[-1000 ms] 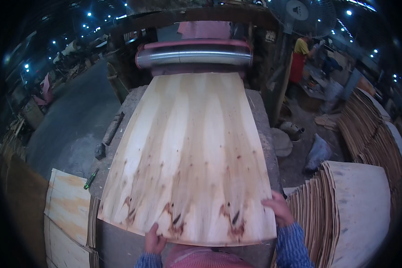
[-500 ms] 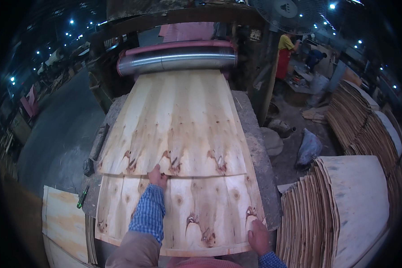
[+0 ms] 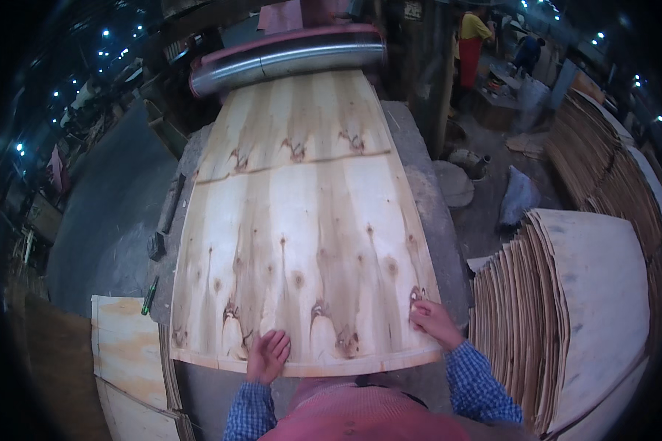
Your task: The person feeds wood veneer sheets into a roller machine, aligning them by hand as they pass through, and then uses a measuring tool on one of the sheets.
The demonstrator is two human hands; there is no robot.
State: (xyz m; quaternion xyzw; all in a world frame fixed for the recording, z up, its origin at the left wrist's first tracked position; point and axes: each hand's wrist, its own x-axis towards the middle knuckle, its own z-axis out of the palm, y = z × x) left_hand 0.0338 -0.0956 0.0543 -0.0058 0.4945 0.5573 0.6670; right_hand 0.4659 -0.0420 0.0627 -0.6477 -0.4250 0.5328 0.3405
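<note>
A pale wood veneer sheet (image 3: pixel 309 242) with dark knots lies lengthwise in front of me on a worn bench. Farther up, a second veneer sheet (image 3: pixel 301 110) overlaps it and reaches under a shiny metal roller (image 3: pixel 290 62). My left hand (image 3: pixel 268 354) rests at the near edge of the lower sheet, fingers loosely bent and slightly apart, holding nothing. Toward the sheet's right edge my right hand (image 3: pixel 435 323) is closed, its fingertips drawn together over a dark knot; anything between them is hidden.
Veneer stacks stand at the right (image 3: pixel 592 294) and lower left (image 3: pixel 129 349). A green-handled tool (image 3: pixel 149 295) lies by the bench's left edge. The rough bench top (image 3: pixel 412 147) shows beside the sheets. A person in yellow and red (image 3: pixel 472 48) stands at the back right.
The upper sheet has moved away from me toward the roller, exposing more of the lower one. My left hand has let go of its edge and come back. My view has shifted slightly.
</note>
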